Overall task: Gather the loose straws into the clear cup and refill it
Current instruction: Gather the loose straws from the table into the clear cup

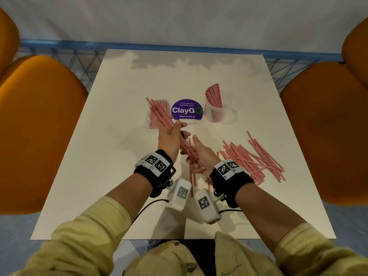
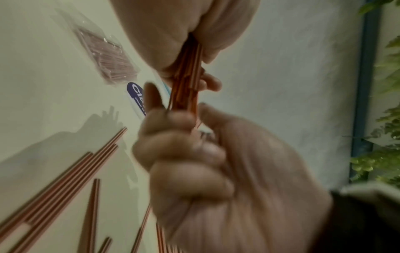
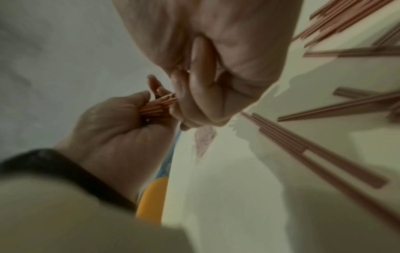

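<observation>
A bundle of red-and-white straws (image 1: 169, 124) slants above the white table (image 1: 119, 176), and both hands grip it. My left hand (image 1: 176, 129) curls round its middle and my right hand (image 1: 194, 155) holds its near end. The left wrist view shows the bundle (image 2: 186, 85) running from my left palm (image 2: 173, 34) into the right fist (image 2: 190, 154). From the right wrist, the straw ends (image 3: 155, 106) sit between both hands. The clear cup (image 1: 229, 114) stands upright at the back right with several straws (image 1: 214, 94) in it. Loose straws (image 1: 256, 158) lie scattered to the right.
A clear bag of straws (image 1: 154, 116) lies behind my left hand, beside a purple ClayGo sticker (image 1: 187, 110). A few straws (image 1: 192, 176) lie under my wrists. Orange chairs stand at the left (image 1: 39, 126) and right (image 1: 328, 126) of the table.
</observation>
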A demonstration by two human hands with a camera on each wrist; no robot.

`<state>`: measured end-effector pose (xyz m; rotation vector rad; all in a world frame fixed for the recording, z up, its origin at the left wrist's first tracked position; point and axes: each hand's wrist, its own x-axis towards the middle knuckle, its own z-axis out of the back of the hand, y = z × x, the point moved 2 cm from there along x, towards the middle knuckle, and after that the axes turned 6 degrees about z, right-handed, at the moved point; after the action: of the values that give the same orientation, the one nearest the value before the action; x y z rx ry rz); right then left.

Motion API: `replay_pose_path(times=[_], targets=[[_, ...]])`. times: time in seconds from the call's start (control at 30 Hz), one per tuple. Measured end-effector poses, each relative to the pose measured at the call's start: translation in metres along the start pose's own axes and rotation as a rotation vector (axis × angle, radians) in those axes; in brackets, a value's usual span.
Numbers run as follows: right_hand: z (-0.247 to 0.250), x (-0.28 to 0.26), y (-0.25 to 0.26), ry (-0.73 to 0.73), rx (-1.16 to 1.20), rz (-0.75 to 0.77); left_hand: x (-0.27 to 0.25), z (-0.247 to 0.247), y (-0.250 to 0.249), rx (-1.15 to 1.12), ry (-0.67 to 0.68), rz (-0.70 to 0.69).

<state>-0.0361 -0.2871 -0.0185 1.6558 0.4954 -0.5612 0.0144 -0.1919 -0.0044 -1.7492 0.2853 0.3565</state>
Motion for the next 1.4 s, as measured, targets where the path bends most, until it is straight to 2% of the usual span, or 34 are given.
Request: replay_pose_path(times=[0.07, 0.17, 0.23, 0.3, 0.4, 0.47, 0.53, 0.67, 0.87, 1.03, 1.17, 1.3, 1.4], targets=[[-0.004, 0.002, 0.004, 0.006, 0.068, 0.01, -0.005, -0.002, 0.002, 0.002, 0.029, 0.013], [-0.006, 0.002, 0.008, 0.057, 0.156, 0.071, -0.001, -0.002, 0.001, 0.047, 0.001, 0.012], [-0.009, -0.004, 0.012, 0.122, 0.109, 0.132, 0.0, -0.002, -0.003, 0.072, -0.014, 0.051], [-0.013, -0.01, 0.016, 0.159, -0.158, 0.193, 0.0, -0.003, -0.003, 0.043, 0.003, 0.119], [-0.017, -0.012, 0.022, 0.14, -0.59, 0.276, -0.001, -0.002, 0.0, -0.011, 0.02, 0.165], [-0.017, -0.012, 0.025, 0.13, -0.669, 0.287, -0.002, 0.0, 0.001, -0.02, 0.018, 0.178], [-0.016, -0.01, 0.027, 0.088, -0.708, 0.366, -0.005, -0.001, 0.0, 0.007, 0.03, 0.187], [-0.018, -0.003, 0.024, -0.056, -0.699, 0.483, -0.01, -0.005, -0.002, 0.034, 0.079, 0.202], [-0.021, -0.001, 0.022, -0.012, -0.669, 0.529, -0.006, -0.004, -0.018, -0.035, 0.076, 0.098], [-0.018, -0.002, 0.019, 0.015, -0.722, 0.519, 0.007, 0.003, -0.05, -0.106, -0.03, -0.076], [-0.021, -0.003, 0.021, 0.028, -0.72, 0.494, 0.015, 0.006, -0.056, -0.033, -0.089, -0.2], [-0.024, -0.003, 0.026, 0.028, -0.63, 0.433, 0.012, 0.0, -0.047, 0.045, -0.134, -0.194], [-0.022, -0.008, 0.032, 0.051, -0.509, 0.383, 0.007, -0.004, -0.041, 0.104, -0.11, -0.175]])
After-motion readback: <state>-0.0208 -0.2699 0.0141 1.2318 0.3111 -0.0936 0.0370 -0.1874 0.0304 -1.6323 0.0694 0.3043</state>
